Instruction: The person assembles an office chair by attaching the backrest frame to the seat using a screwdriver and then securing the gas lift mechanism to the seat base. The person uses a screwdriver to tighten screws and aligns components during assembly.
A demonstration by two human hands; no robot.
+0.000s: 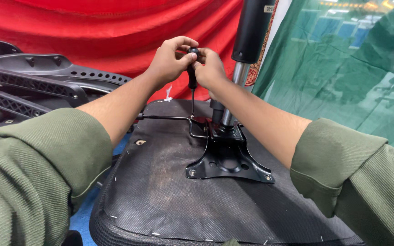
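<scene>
So both hands are on a screwdriver [192, 77] here, held pretty much straight up and down, long axis vertical, black handle on top and the thin shaft pointing down. The tip sits at the far edge of the black metal mounting plate [228, 159], right around where the bent lever rod [174, 118] runs in from the left. Can't quite tell whether the tip is actually in a screw or just next to one.

Left hand [169, 61] comes in from the left with fingers curled over the top of the handle, thumb pressed on the near side. Right hand [210, 70] mirrors it from the right, fingers closed around the same handle, so the two hands touch each other up there. Both forearms angle up and away toward the far middle, green sleeves pushed back near the elbows.

The plate is bolted on the upturned chair seat [160, 196], black fabric underside facing up, with the gas lift cylinder [247, 41] standing up just right of the hands. Black plastic chair parts [33, 82] lie far left against a red cloth [115, 32].
</scene>
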